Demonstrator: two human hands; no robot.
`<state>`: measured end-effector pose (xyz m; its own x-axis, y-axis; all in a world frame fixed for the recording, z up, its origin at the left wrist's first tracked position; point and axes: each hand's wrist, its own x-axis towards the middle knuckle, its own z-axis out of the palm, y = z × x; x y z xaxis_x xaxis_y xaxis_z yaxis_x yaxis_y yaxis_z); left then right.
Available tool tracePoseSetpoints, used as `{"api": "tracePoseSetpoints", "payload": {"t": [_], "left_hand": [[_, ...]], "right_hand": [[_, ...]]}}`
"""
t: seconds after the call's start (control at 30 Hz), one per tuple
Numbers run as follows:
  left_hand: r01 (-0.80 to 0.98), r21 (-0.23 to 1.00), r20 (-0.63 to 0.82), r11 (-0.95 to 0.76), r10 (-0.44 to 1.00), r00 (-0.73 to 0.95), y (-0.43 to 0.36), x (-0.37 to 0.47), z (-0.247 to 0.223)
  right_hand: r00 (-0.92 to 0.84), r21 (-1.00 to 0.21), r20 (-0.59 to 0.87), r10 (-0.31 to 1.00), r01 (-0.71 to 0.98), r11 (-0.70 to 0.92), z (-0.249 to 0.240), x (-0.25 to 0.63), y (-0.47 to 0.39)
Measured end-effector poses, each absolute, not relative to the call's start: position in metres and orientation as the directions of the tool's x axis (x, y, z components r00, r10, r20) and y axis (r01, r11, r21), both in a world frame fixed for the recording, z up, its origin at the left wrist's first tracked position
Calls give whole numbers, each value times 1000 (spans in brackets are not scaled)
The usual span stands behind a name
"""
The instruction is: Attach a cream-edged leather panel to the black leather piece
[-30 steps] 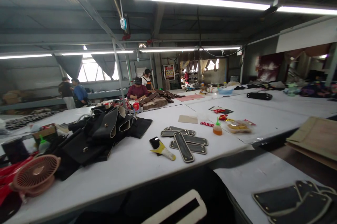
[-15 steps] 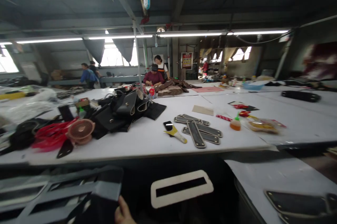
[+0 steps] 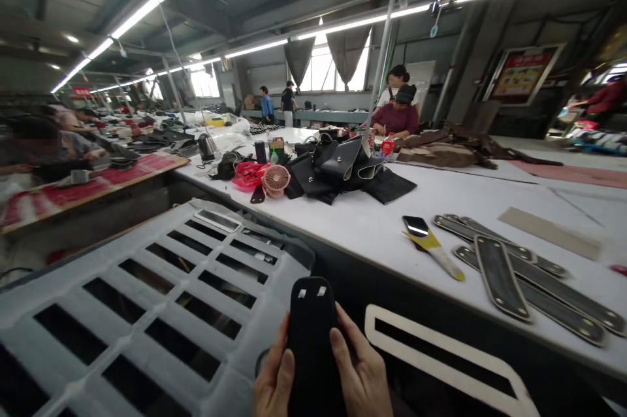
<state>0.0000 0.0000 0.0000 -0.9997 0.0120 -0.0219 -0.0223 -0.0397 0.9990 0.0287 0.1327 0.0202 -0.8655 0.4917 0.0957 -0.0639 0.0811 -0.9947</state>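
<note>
Both my hands hold a black strip [image 3: 316,345] with a rounded end and two small shiny metal bits near its tip. Along its left edge my left hand [image 3: 274,374] grips it. The thumb and fingers of my right hand [image 3: 360,365] pinch the opposite edge. Its lower end runs out of the picture. Left of my hands lies a grey panel [image 3: 140,332] with rows of rectangular slots. A pale frame [image 3: 441,351] with one long slot is to the right of my right hand.
On the white table [image 3: 353,227] lie black leather pieces [image 3: 333,168], a pink fan [image 3: 275,182], a phone [image 3: 415,226], a yellow-handled tool [image 3: 443,255] and stacked dark strips [image 3: 502,276]. A co-worker [image 3: 399,113] sits across the table, with others farther off.
The view has swung left, bringing more of the slotted panel into sight. Earlier one hand showed at the panel's edge; now both hands hold the black strip up.
</note>
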Motion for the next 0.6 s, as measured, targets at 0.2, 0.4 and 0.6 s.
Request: {"api": "tracePoseSetpoints", "payload": {"t": [0.2, 0.4, 0.6], "left_hand": [[17, 997, 23, 70, -77, -997, 8, 1, 4], [120, 982, 137, 146, -117, -984, 14, 5, 2], [149, 970, 165, 195, -71, -984, 16, 5, 4]], "right_hand": [[-830, -985, 166, 532, -113, 131, 24, 26, 128], [-879, -969, 170, 445, -67, 240, 16, 29, 137], [-872, -996, 54, 486, -10, 94, 8, 30, 140]]}}
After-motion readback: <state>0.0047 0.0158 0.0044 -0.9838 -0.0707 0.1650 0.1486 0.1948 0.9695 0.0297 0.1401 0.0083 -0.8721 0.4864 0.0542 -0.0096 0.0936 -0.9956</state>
